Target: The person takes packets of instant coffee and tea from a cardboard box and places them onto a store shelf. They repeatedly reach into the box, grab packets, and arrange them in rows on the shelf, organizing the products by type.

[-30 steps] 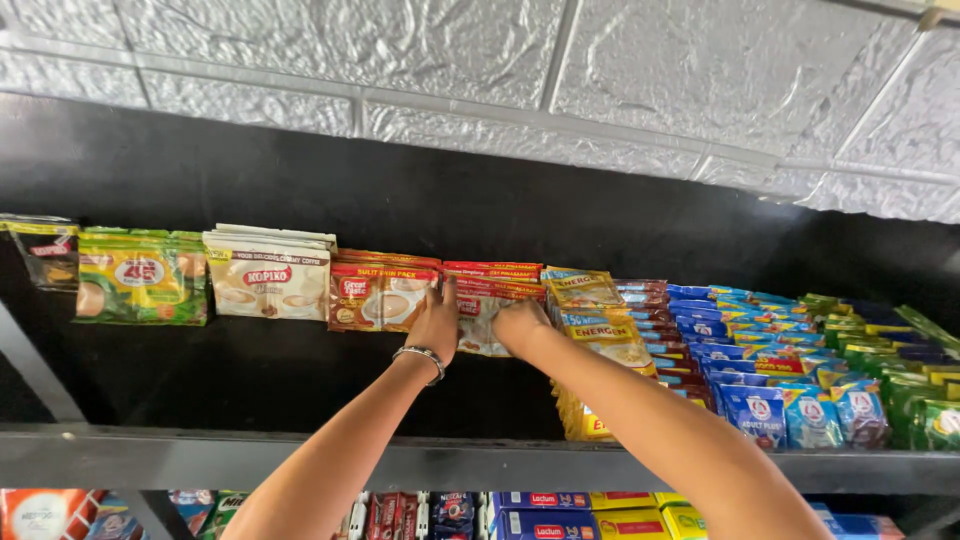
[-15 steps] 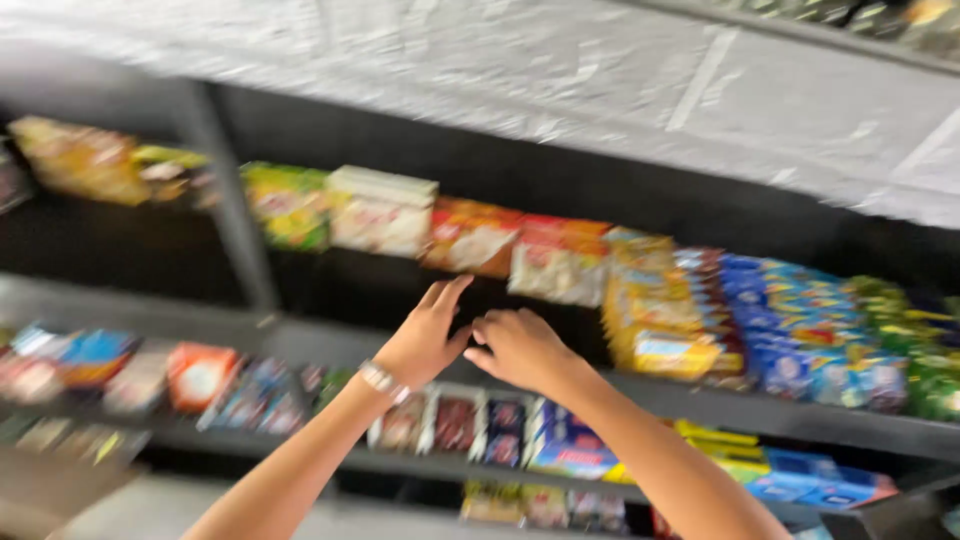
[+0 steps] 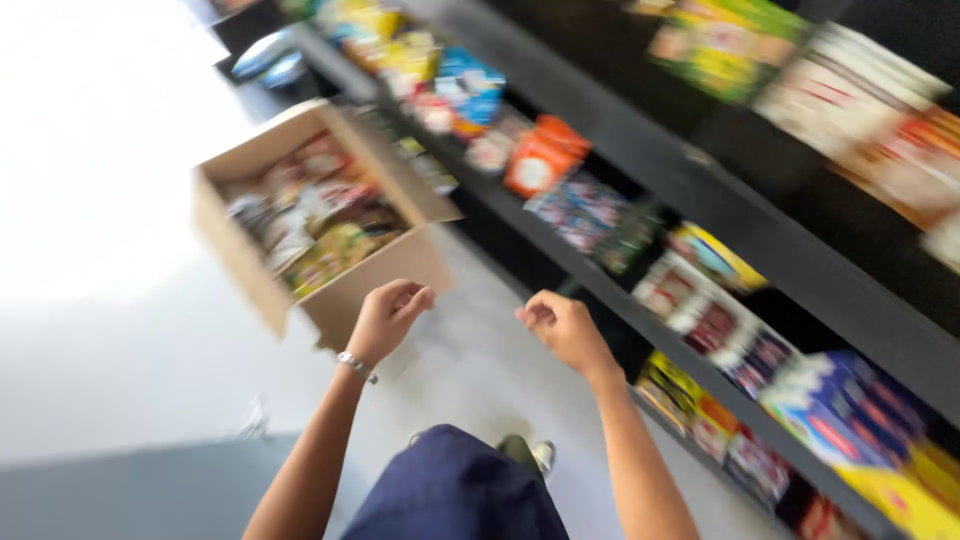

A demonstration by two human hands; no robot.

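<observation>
Cardboard box (image 3: pixel 300 215) of mixed packets sits on the floor, upper left of frame. Left hand (image 3: pixel 388 318) hangs just below-right of it, fingers loosely curled, empty. Right hand (image 3: pixel 560 325) centre frame, half-curled, empty, beside black shelves (image 3: pixel 640 160).

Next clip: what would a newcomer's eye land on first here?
Probably the open cardboard box on the pale floor, upper left, crammed with colourful packets. Just below it hover two empty, loosely curled hands: the left hand, with a wristband, nearest the box, and the right hand. Dark shelves of bright packets run diagonally down the right side.
</observation>
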